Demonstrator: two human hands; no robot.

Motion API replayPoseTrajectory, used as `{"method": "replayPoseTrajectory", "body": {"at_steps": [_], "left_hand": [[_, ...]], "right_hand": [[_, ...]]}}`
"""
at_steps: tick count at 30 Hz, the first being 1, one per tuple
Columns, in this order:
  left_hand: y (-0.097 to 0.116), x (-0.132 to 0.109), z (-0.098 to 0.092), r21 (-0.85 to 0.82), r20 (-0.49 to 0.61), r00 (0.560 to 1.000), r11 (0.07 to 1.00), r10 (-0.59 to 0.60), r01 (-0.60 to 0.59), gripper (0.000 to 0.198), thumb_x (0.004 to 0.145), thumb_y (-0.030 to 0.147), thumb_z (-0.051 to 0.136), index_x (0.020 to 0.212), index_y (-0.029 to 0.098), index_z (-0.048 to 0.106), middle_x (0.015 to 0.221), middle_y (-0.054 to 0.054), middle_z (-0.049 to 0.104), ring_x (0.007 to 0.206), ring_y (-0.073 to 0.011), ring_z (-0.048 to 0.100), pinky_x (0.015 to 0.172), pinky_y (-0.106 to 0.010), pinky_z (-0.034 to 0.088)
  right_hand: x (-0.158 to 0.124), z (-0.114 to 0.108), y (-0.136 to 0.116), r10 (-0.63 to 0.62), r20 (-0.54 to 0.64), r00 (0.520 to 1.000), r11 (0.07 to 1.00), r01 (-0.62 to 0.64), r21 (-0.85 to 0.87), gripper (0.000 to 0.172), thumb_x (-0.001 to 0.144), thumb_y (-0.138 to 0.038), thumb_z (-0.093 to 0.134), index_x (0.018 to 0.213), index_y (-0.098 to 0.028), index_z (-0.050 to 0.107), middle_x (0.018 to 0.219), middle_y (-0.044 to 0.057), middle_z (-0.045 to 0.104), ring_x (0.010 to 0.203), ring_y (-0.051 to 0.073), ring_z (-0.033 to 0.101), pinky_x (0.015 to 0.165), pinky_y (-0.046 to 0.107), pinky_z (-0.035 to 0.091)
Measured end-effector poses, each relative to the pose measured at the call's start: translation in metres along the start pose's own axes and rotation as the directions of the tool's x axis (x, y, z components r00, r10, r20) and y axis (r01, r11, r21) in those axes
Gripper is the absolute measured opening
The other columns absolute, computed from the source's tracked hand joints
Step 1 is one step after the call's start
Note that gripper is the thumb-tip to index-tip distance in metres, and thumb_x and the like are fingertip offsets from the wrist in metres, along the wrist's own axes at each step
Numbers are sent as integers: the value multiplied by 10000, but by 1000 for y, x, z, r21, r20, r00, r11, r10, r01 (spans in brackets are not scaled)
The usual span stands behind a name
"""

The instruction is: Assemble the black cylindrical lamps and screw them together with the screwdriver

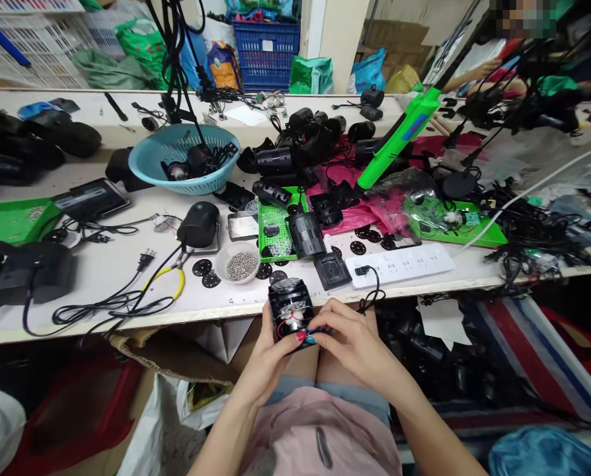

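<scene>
My left hand (268, 357) is wrapped around an open black plastic housing (274, 305), held just off the front edge of the table above my lap. Inside the housing sit a clear and silvery round part and a thin red wire (281, 325). The fingers of my right hand (355, 340) are pinched at the housing's lower right corner, where the wire leads; the fingertips hide its end. My left thumb presses beside them. Closest on the table are a bowl of small metal screws (242, 266), a black cylindrical housing (305, 235) and a square black part (332, 270).
A green electric screwdriver (399, 139) hangs over the table. Behind are a blue basket (141, 158) and a green tray (263, 228). Yellow-handled pliers (176, 283) lie left among cables; a white power strip (399, 266) lies right. Part of another person shows at upper right.
</scene>
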State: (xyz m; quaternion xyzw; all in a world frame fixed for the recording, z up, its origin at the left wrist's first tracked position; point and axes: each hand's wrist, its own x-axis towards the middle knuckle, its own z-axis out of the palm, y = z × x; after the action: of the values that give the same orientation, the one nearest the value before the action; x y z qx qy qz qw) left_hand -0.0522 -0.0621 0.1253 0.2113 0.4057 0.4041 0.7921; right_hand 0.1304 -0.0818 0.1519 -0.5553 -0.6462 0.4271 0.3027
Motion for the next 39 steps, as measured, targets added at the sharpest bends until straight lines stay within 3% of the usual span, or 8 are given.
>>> {"method": "replayPoseTrajectory", "body": {"at_steps": [8, 16, 20, 23, 25, 32, 35, 39], "left_hand": [[1, -4, -1, -66, -1, 998, 996, -59, 59, 932, 745, 191, 793, 1535, 383, 337, 1325, -52, 664, 1232, -279, 579, 1060, -404, 430], [-6, 1, -2, -34, 21, 1000, 999, -19, 19, 995, 675, 126, 823, 1513, 403, 363, 1326, -41, 655, 1236, -267, 574, 1053, -373, 450], [-4, 4, -2, -13, -41, 999, 1000, 7, -8, 921, 692, 162, 799, 1495, 362, 394, 1236, -57, 686, 1138, -276, 632, 1033, -427, 480], [-2, 7, 0, 13, -39, 999, 1000, 6, -5, 885, 703, 175, 799, 1478, 340, 405, 1226, -61, 682, 1107, -267, 645, 1036, -438, 478], [-4, 9, 1, 48, -16, 1000, 999, 8, -8, 921, 703, 165, 807, 1494, 350, 373, 1289, -60, 652, 1156, -258, 620, 1067, -421, 452], [-24, 6, 4, 45, 85, 992, 995, -92, 88, 1162, 709, 131, 778, 1592, 388, 66, 1479, -70, 537, 1349, -267, 501, 1172, -436, 326], [-23, 3, 4, 56, 109, 992, 997, -65, 59, 1128, 721, 147, 781, 1593, 375, 102, 1530, -73, 489, 1403, -280, 445, 1193, -436, 295], [-17, 0, 5, 119, 154, 988, 992, 19, -38, 1039, 771, 182, 772, 1593, 341, 156, 1539, -69, 476, 1431, -278, 403, 1215, -419, 257]], "right_hand": [[2, -4, -1, -20, 67, 998, 1000, 19, 4, 145, 949, -164, 592, 950, -257, 702, 943, -7, 572, 882, 133, 574, 761, 255, 421], [3, -9, -10, 7, 60, 998, 971, 8, -239, 117, 908, -143, 634, 931, -245, 686, 921, -5, 585, 896, 167, 579, 806, 311, 424], [-6, -5, -2, -10, -101, 995, 1000, 8, -19, 207, 889, -174, 672, 1065, -269, 617, 1024, -4, 588, 939, 153, 590, 848, 290, 466], [-15, 5, 5, -64, -326, 943, 995, 86, 52, 170, 902, -196, 664, 1041, -262, 590, 1026, 2, 585, 939, 147, 577, 837, 271, 481], [-18, 13, 5, -91, -371, 924, 991, 121, 59, 174, 922, -197, 643, 1074, -276, 614, 1033, 2, 595, 910, 136, 576, 810, 257, 487], [-4, 14, -4, -165, -131, 978, 986, 164, -12, 246, 956, -150, 579, 1096, -285, 729, 922, 10, 558, 816, 121, 584, 688, 236, 475], [-1, 7, 1, -232, -52, 971, 965, 223, -140, 252, 981, -152, 517, 1093, -236, 727, 936, 30, 522, 790, 126, 567, 699, 256, 486], [-3, 6, 7, -290, -99, 952, 945, 269, -183, 203, 976, -154, 532, 1055, -207, 711, 941, 40, 540, 785, 126, 576, 723, 258, 505]]}}
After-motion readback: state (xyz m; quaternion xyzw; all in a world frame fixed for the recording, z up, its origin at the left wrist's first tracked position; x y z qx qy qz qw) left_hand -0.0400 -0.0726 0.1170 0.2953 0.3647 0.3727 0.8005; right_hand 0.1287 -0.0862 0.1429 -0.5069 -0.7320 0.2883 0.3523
